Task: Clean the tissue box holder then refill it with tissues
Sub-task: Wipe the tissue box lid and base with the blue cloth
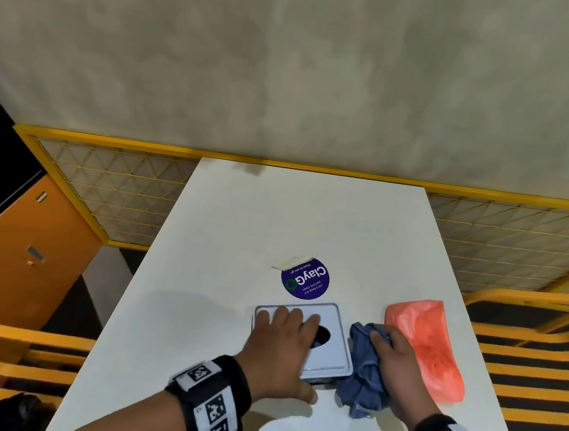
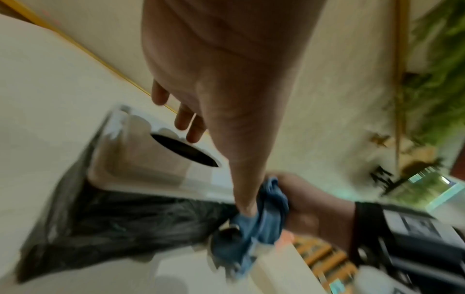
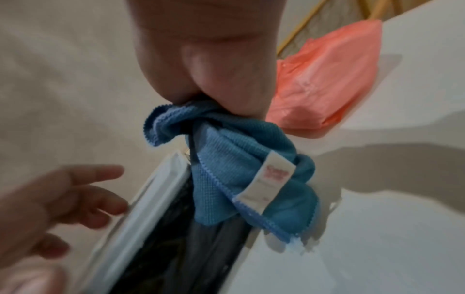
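The tissue box holder (image 1: 334,352) has a silver top with a dark oval slot and dark sides; it stands on the near part of the white table (image 1: 258,220). My left hand (image 1: 285,325) lies flat on its top, fingers straight, partly covering the slot. My right hand (image 1: 392,360) grips a bunched blue cloth (image 1: 362,371) against the holder's right side. In the right wrist view the blue cloth (image 3: 239,165) hangs over the holder (image 3: 156,199) at its edge. In the left wrist view the blue cloth (image 2: 266,218) sits by the holder (image 2: 141,159). A pink plastic pack (image 1: 431,348) lies just right of my right hand.
A round purple sticker (image 1: 305,279) and a strip of tape (image 1: 292,262) are on the table beyond the holder. A yellow mesh fence (image 1: 106,196) runs behind the table. An orange cabinet (image 1: 25,247) stands at the left, and orange-and-black striped seats (image 1: 537,375) flank both sides.
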